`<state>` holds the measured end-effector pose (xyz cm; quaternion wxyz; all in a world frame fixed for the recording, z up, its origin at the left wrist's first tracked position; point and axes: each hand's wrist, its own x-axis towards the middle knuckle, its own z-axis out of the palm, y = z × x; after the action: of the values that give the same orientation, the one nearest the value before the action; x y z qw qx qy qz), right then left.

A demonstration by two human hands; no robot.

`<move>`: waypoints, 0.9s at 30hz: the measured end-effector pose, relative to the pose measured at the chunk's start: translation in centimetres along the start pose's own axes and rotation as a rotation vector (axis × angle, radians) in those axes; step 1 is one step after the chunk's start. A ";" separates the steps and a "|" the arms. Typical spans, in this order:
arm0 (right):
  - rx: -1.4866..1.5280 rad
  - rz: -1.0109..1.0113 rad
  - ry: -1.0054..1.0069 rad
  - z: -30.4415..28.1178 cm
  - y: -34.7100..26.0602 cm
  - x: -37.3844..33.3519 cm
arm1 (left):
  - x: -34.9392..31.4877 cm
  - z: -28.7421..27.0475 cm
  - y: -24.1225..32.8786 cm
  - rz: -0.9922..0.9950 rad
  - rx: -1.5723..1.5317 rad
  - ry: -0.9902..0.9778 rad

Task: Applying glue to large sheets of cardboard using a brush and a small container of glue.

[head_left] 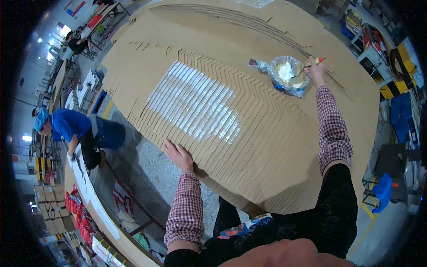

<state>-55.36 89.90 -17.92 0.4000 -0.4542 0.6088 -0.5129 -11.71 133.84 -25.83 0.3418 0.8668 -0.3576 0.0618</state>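
Overlapping brown cardboard sheets (pixel 262 164) are fanned out in front of me, their stepped edges running in rows. A shiny wet-looking patch (pixel 195 102) covers the left middle of these rows. My left hand (pixel 179 155) rests on the near left edge of the sheets, fingers stretched out. On the right, my right hand (pixel 316 72) is closed around a brush with a red and yellow handle end (pixel 319 60). Its lower end reaches into a plastic-lined pan (pixel 292 90) of white paste (pixel 285 71). The pan's wrapped handle (pixel 258 64) points left.
More cardboard with layered edges (pixel 231 15) lies at the far side. At left, a person in blue (pixel 71 124) bends over a long table with white sheets, near a blue bin (pixel 110 132). A blue stool (pixel 381 192) and a machine (pixel 371 55) stand at right.
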 end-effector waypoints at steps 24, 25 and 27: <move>-0.145 -0.324 -0.715 5.9 -7.7 -35.5 | -3.3 0.7 5.4 -0.068 -0.306 -0.118; -0.315 -0.550 -0.711 3.5 -6.9 -35.4 | -3.3 0.7 5.2 -0.051 -0.250 -0.094; -0.420 -0.495 -0.630 -1.6 -5.1 -36.6 | -3.1 0.5 4.9 -0.048 -0.195 -0.071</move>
<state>-46.34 125.21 -11.87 0.3304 -0.7914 0.4213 -0.2950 -17.27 132.82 -24.58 0.4129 0.8395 -0.3528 -0.0121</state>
